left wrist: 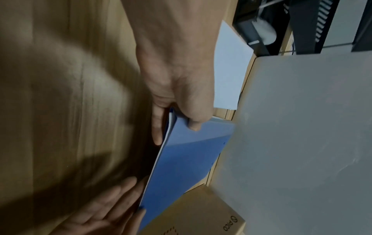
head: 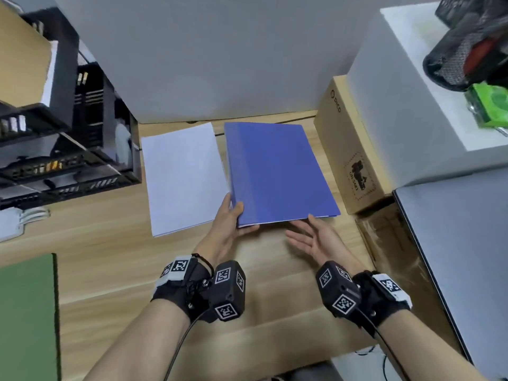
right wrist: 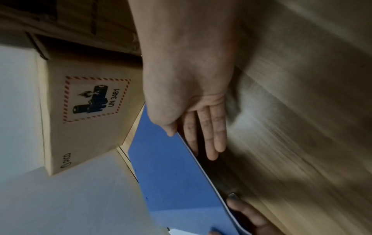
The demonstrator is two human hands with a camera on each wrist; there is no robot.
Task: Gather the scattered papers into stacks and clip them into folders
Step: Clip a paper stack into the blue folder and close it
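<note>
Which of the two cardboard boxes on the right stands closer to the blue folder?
The lighter cardboard box with the battery warning label, beside the blue folder. The darker, taped box sits nearer the person, further from the folder.

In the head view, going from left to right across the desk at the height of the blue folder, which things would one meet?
Black desk organizer → white paper stack → blue folder, its near corner held by the left hand → cardboard box → white box.
</note>
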